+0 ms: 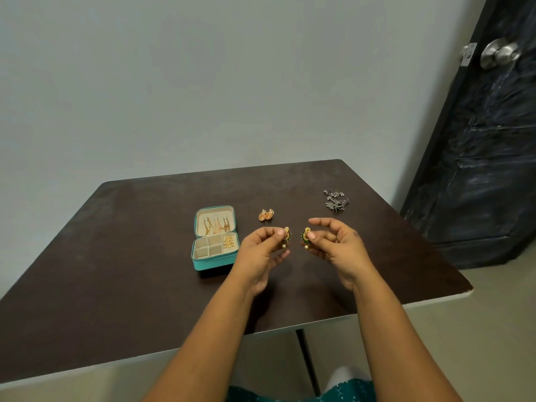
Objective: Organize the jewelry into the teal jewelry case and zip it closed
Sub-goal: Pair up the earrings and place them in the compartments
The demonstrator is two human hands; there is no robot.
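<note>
Two round gold-green earrings (pixel 296 235), pinched in both hands (pixel 301 250).

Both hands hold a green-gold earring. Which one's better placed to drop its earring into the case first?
Left, probably. The left hand pinches its earring right beside the open teal case, whose empty compartments face it. The right hand with its earring is farther off and would have to cross over.

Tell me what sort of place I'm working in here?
Probably a plain room in a home: a dark brown table against a bare grey wall, with a dark door bearing a round metal knob.
</note>
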